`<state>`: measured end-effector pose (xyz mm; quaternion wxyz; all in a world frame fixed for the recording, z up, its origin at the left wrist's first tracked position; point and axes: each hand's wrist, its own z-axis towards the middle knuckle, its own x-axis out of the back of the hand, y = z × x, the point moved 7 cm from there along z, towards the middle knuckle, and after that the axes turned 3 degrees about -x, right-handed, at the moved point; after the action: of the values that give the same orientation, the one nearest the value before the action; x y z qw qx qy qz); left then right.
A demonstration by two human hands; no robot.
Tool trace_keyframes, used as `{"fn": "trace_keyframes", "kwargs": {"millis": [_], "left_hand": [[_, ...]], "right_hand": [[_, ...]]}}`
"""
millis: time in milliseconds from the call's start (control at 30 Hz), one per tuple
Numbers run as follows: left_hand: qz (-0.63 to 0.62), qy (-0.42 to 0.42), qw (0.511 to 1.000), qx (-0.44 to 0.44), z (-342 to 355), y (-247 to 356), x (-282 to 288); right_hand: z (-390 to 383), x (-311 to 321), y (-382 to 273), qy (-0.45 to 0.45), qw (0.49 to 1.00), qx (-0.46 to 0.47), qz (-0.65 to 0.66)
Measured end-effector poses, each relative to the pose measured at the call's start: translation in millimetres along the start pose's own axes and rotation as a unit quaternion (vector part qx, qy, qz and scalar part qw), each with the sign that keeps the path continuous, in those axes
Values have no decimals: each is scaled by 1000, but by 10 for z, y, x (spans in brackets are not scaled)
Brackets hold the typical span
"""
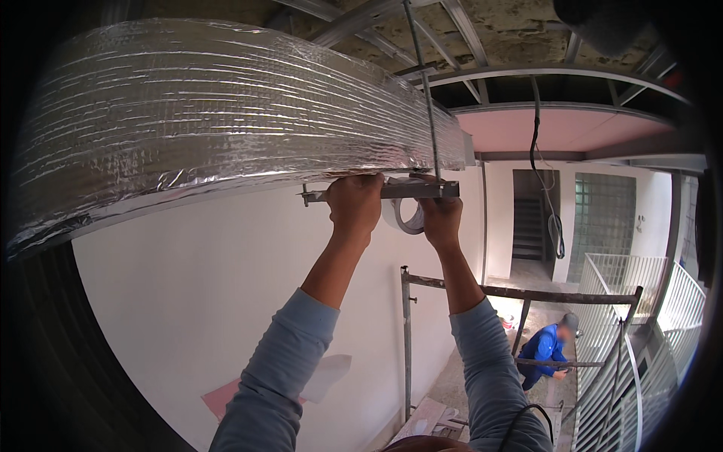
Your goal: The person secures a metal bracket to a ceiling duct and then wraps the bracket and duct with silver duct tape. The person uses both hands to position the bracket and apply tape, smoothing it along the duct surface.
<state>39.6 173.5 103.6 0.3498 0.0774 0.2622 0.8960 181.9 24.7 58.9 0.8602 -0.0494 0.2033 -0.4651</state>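
Note:
A large duct wrapped in shiny silver foil insulation [226,105] runs overhead from the left toward the middle. Beneath its far end is a metal support channel [403,190], hung on a threaded rod [431,120]. My left hand [355,202] is raised to the duct's underside beside the channel, its fingers closed; what they pinch is hidden. Close to the channel's right end, my right hand [443,220] is closed at the edge of a roll of silvery tape [407,217], which hangs between my hands. The channel hides part of the right fingers.
A scaffold frame [520,292] stands below on the right. Down on the floor a person in blue [545,348] bends forward near a white railing [602,301]. A looped black cable [556,233] hangs from the metal ceiling framing [557,74]. A white wall [188,301] lies left.

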Motion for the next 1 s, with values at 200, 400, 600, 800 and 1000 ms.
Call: {"fn": "trace_keyframes", "kwargs": {"millis": [200, 400, 600, 800, 1000], "left_hand": [[-52, -35, 996, 58, -124, 124, 5], [-34, -15, 996, 86, -207, 162, 23], [-32, -19, 995, 89, -225, 171, 33], [-54, 10, 998, -3, -230, 173, 53], [163, 139, 866, -451, -553, 577, 121]], "right_hand": [[3, 33, 19, -1, 1000, 0, -25], [-13, 93, -106, 3, 999, 24, -22], [-30, 126, -308, 15, 997, 54, -50], [-20, 297, -416, 46, 991, 73, -101], [30, 292, -478, 4, 998, 26, -52]]}}
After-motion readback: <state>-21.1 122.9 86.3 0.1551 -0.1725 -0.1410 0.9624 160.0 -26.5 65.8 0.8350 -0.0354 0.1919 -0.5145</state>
